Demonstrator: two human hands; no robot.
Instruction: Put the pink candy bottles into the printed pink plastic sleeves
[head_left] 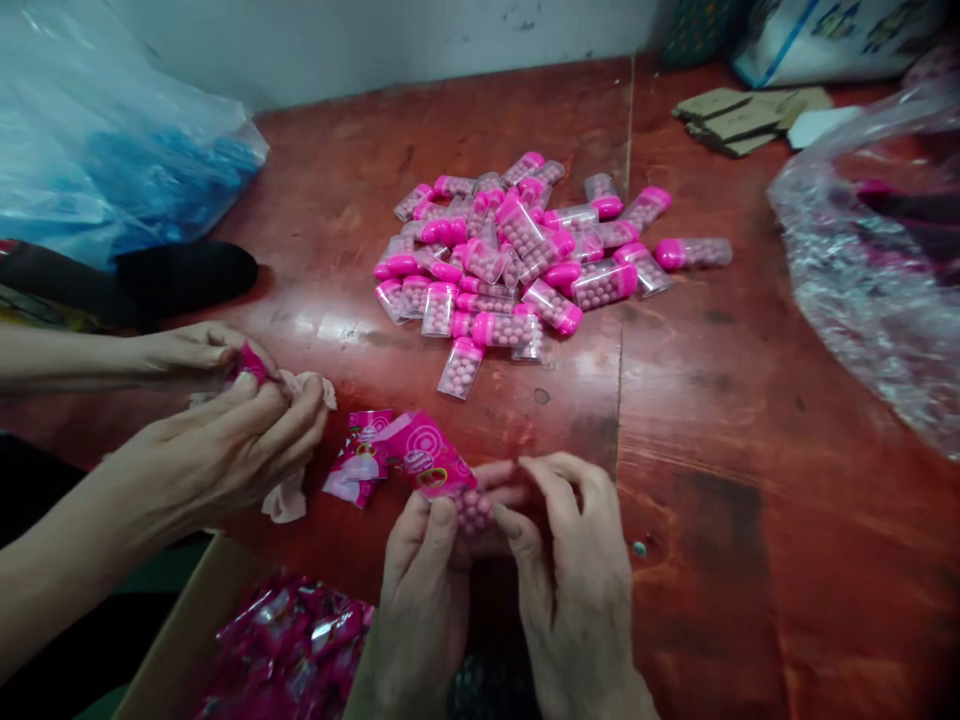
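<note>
Low in the middle, my left hand (424, 590) grips a small clear candy container (474, 510) filled with pink balls. A printed pink wrapper (427, 450) stands up from its left end. My right hand (581, 560) is curled at the container's other side, its thumb against the candy end. Flat printed pink wrappers (364, 455) lie on the table just left of my hands. Beyond them is a loose pile of candy containers (495, 250) with bright pink caps, lying in many directions.
At left, a co-worker's hands (240, 420) hold something pink above a whitish cloth (289, 495). A carton (184, 625) of pink packets stands below. A bag with blue contents (165, 170), cardboard pieces (742, 120) and a clear plastic bag (847, 260) lie around the red table (720, 400).
</note>
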